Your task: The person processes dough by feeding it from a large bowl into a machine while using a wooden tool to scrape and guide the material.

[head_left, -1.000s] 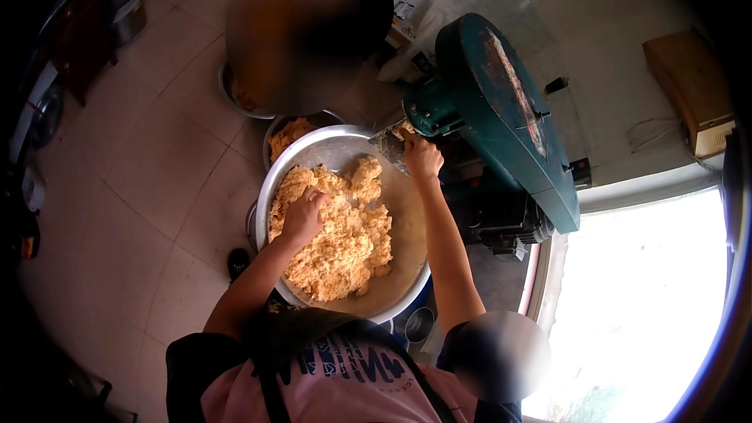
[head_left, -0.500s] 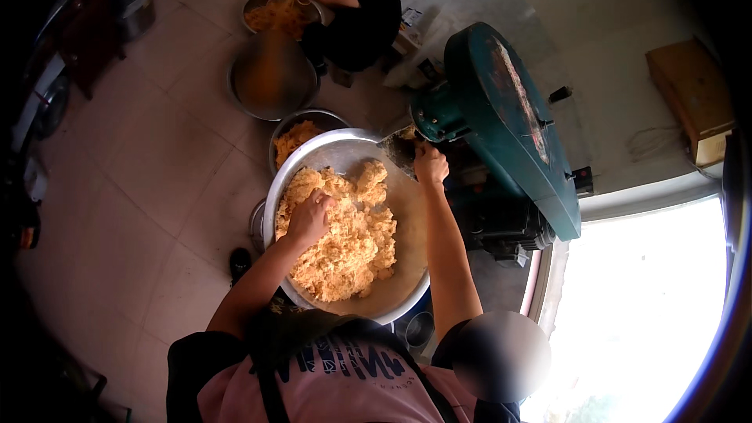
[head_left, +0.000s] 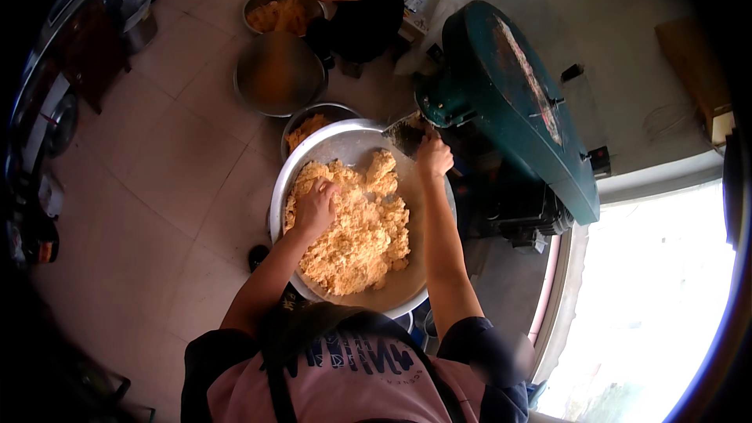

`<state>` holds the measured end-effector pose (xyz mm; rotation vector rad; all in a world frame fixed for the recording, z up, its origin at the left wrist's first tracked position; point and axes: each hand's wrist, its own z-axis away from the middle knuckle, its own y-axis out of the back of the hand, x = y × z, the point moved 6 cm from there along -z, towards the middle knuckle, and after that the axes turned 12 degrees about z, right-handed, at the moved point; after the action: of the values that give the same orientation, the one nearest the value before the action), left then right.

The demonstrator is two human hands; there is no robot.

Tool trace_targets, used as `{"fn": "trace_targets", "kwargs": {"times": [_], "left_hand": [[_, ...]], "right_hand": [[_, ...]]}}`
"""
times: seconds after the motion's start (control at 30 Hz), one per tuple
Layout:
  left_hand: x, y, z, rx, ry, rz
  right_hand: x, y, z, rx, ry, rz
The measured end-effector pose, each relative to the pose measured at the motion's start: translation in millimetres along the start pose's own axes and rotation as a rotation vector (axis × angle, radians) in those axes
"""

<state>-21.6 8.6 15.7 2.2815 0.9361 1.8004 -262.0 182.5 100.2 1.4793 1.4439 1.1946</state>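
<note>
A wide metal basin (head_left: 313, 142) in front of me holds crumbly orange dough (head_left: 356, 239). My left hand (head_left: 316, 207) is in the left part of this dough, fingers curled on some of it. Over the basin's upper right, my right hand (head_left: 435, 158) reaches up to the outlet of a dark green machine (head_left: 521, 102), beside a metal chute (head_left: 403, 131). Its fingers are bent; whatever they hold is hidden.
Beyond are another bowl of orange dough (head_left: 307, 129), a blurred round container (head_left: 278, 74) and a basin of orange food (head_left: 270, 14), where a crouching person (head_left: 368, 23) works. Tiled floor (head_left: 157, 188) lies left; a bright doorway (head_left: 634, 298) is lower right.
The view has shifted slightly. My hands stay at the dough and the outlet with only small movements. The other person's hand now shows a small pale object raised above their basin.
</note>
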Motion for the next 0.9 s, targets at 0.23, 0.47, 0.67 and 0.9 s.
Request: {"fn": "trace_targets", "kwargs": {"times": [0.23,0.47,0.67,0.9], "left_hand": [[11.8,12.1,-6.3,0.098,-0.067,0.002],[-8.3,-41.6,-72.2,-0.112,0.194,0.071],[-53.5,-141.6,-115.6,-0.183,0.553,0.094],[-45.7,-152.2,-112.5,-0.043,0.703,0.270]], "right_hand": [[44.7,53.2,84.3,0.042,0.084,-0.545],[143.8,37.0,217.4,-0.221,-0.178,-0.545],[158.2,25.6,259.0,-0.036,-0.180,-0.628],[168.6,16.6,260.6,-0.091,-0.285,-0.721]]}}
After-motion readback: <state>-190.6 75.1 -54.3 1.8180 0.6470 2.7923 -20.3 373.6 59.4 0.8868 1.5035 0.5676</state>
